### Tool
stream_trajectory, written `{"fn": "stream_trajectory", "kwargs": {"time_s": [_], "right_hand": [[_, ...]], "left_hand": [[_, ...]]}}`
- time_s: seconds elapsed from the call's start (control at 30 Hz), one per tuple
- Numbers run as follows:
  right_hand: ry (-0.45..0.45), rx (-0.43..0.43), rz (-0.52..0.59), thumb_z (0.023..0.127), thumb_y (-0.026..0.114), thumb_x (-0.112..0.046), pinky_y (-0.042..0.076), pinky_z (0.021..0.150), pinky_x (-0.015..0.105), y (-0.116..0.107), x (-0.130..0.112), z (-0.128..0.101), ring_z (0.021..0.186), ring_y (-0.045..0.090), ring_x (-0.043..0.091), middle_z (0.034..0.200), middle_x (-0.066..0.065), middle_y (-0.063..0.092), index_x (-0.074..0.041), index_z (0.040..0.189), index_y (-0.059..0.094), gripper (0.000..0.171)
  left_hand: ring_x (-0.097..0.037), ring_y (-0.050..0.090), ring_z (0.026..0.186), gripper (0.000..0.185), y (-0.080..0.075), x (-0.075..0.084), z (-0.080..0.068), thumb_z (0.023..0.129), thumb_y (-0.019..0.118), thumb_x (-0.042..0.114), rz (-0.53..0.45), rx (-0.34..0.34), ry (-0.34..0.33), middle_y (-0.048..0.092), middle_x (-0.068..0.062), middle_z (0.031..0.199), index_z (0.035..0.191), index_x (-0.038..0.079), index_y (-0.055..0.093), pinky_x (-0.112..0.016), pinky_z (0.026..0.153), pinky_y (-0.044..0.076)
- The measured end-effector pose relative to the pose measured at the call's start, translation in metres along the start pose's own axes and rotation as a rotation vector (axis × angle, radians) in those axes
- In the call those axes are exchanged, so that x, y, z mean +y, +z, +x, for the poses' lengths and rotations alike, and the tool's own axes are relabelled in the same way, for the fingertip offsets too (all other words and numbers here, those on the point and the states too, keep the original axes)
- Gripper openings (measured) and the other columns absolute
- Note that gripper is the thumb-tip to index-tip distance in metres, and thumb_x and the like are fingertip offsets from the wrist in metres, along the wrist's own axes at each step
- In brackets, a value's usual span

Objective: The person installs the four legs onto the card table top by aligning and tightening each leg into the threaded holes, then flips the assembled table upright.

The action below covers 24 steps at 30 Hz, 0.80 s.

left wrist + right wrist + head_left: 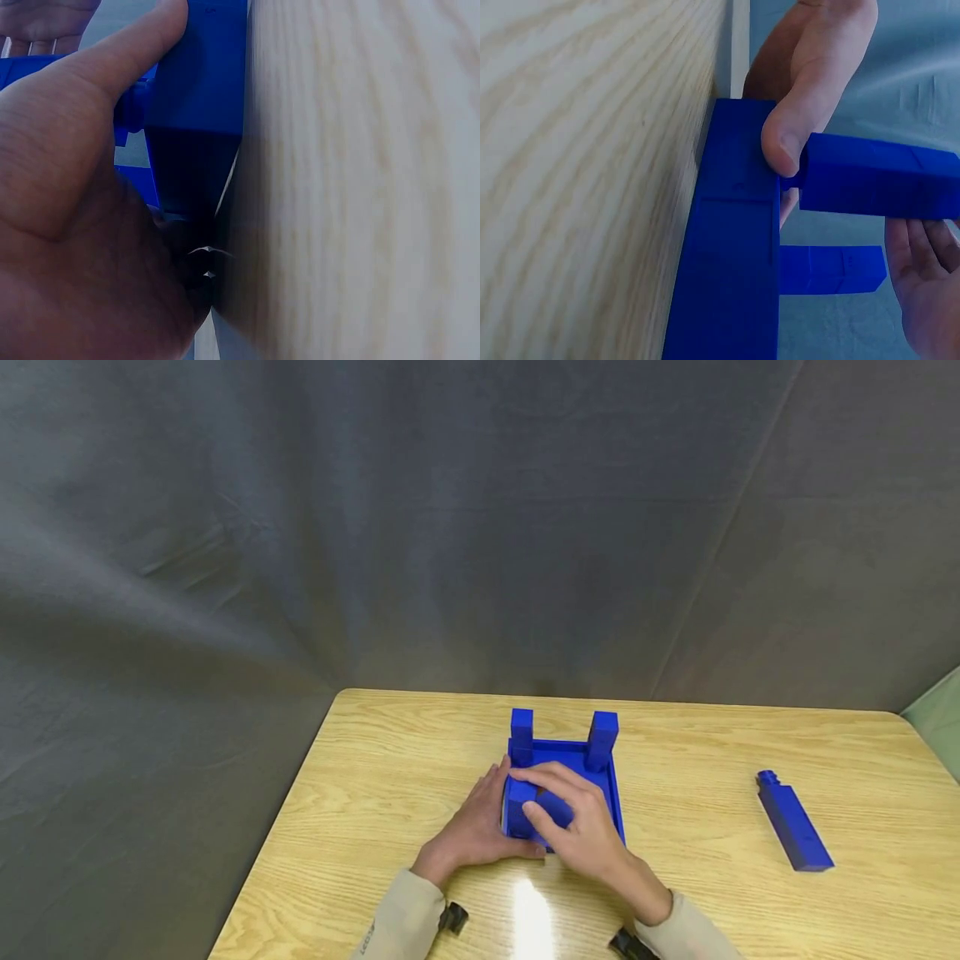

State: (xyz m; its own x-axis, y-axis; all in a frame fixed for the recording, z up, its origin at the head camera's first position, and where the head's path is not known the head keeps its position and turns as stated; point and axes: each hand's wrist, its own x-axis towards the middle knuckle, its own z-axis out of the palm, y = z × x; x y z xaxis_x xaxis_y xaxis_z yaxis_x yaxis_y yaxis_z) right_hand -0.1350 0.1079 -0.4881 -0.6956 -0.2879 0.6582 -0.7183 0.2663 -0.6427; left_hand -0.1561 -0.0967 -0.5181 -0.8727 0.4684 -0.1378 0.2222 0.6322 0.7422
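A blue square frame with a raised rim lies on the table, resembling a small upturned table. Around its near-left corner my left hand grips, thumb along the near side and fingers along the left side. At that corner stands a blue square leg, its narrow neck meeting the frame right beside the left thumb. My right hand holds this leg near its free end between thumb and fingers. Two more blue legs, the far-left leg and the far-right leg, stand upright at the far corners.
Off to the right, a loose blue leg lies on the wooden table, its threaded end pointing away. A dark grey curtain hangs behind the table's far edge and down the left side.
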Motion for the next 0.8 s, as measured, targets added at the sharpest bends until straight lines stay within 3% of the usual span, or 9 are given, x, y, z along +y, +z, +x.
{"fn": "stream_trajectory", "kwargs": {"time_s": [0.17, 0.27, 0.63, 0.8], "right_hand": [[0.049, -0.027, 0.011, 0.098, 0.074, 0.004, 0.062, 0.089, 0.038, -0.0031, 0.0013, -0.0013, 0.108, 0.072, 0.016, 0.127, 0.001, 0.077, -0.007, 0.137, 0.078, 0.04], [0.08, -0.012, 0.005, 0.097, 0.079, 0.002, 0.062, 0.083, 0.037, -0.0018, 0.0017, -0.002, 0.097, 0.07, 0.014, 0.125, 0.001, 0.077, -0.01, 0.136, 0.077, 0.041], [0.186, 0.092, -0.043, 0.084, 0.095, -0.001, 0.066, 0.077, 0.034, 0.0057, 0.0019, -0.0057, 0.091, 0.073, 0.015, 0.112, 0.002, 0.075, -0.009, 0.115, 0.068, 0.042], [0.156, 0.048, 0.032, 0.093, 0.086, -0.003, 0.064, 0.09, 0.036, 0.0038, 0.0039, -0.0055, 0.11, 0.074, 0.018, 0.127, 0.007, 0.077, -0.006, 0.137, 0.067, 0.048]], "left_hand": [[-0.032, 0.007, 0.172, 0.142, 0.0003, -0.001, 0.0001, 0.083, 0.096, 0.056, 0.001, -0.004, 0.005, 0.01, -0.01, 0.186, 0.18, 0.012, 0.002, -0.053, 0.139, 0.012], [-0.033, 0.007, 0.172, 0.141, 0.0005, -0.0016, 0.0004, 0.083, 0.095, 0.056, 0.009, -0.004, 0.008, 0.009, -0.011, 0.186, 0.18, 0.011, 0.002, -0.053, 0.139, 0.013], [-0.036, 0.009, 0.172, 0.142, 0.0011, -0.0015, 0.0008, 0.082, 0.096, 0.055, -0.003, 0.005, 0.011, 0.012, -0.015, 0.185, 0.179, 0.007, 0.004, -0.054, 0.139, 0.014], [-0.041, 0.009, 0.171, 0.141, 0.001, -0.0032, 0.0001, 0.084, 0.095, 0.054, -0.006, 0.003, 0.033, 0.011, -0.019, 0.185, 0.179, 0.006, 0.002, -0.06, 0.138, 0.014]]}}
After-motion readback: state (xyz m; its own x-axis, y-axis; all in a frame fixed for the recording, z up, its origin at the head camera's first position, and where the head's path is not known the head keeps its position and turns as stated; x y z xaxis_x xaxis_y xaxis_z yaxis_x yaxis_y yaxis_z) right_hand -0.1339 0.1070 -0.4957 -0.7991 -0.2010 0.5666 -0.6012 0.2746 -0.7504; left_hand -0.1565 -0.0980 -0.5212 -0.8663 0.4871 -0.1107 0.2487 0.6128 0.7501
